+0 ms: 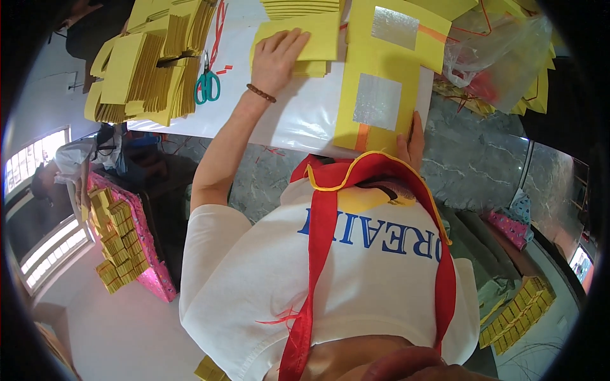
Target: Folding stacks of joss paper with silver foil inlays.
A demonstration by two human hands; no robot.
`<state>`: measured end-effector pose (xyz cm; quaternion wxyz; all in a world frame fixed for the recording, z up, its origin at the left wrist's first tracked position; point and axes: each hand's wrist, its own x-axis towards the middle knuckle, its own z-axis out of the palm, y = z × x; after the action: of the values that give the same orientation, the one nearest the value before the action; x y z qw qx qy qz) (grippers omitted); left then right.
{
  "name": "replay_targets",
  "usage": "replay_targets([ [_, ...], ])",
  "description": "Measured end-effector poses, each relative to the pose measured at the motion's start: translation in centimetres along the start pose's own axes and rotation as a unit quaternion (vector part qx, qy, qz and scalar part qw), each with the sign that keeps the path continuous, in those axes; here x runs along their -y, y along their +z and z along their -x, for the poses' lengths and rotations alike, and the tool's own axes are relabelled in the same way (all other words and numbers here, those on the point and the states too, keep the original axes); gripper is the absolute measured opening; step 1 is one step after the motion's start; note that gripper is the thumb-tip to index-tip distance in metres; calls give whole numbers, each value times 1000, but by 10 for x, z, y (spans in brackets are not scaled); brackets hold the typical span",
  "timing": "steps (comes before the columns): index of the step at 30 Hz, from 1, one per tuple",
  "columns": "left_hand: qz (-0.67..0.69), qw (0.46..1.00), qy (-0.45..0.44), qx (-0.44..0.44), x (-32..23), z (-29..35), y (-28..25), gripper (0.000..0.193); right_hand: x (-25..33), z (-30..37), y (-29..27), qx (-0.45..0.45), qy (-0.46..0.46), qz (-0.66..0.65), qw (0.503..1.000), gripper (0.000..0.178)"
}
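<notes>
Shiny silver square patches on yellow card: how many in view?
2. One silver patch is right of top centre; the other silver patch is below it, near the right hand. More may be hidden under or within the yellow card stacks.

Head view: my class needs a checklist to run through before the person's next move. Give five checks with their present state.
1. Left hand on the yellow piece: ok, the fingers rest on its top.
2. Right hand firmly gripping the yellow sheet: cannot tell; it is at the lower right edge, but the grip is partly hidden.
3. Scissors away from both hands: ok, they lie beside the tall yellow stack.
4. Silver patches uncovered: ok, neither hand covers them.
5. White tabletop free of scraps: not ok, red bits lie near the scissors.
</notes>
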<state>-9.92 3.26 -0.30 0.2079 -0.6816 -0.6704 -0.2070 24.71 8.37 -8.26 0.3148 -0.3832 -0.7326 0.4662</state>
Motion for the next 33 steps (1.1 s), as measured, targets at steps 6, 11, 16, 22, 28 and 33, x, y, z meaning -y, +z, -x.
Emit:
replay_targets([
  [6,-25,992,-24,121,17,31,24,51,6,-1,-1,-9,1,87,996,60],
  [11,-18,987,-13,156,25,35,26,50,7,-1,0,-10,10,97,995,59],
  [16,0,984,-22,178,13,38,23,52,1,-1,1,-21,-19,109,994,56],
  [22,-71,983,12,169,11,49,32,57,-2,-1,-1,-15,-38,144,989,56],
  [28,-59,983,18,170,11,43,30,55,-5,-4,-2,-28,-50,104,993,57],
  [33,-53,985,33,158,20,38,27,56,-8,-6,-2,-26,23,-98,995,51],
])
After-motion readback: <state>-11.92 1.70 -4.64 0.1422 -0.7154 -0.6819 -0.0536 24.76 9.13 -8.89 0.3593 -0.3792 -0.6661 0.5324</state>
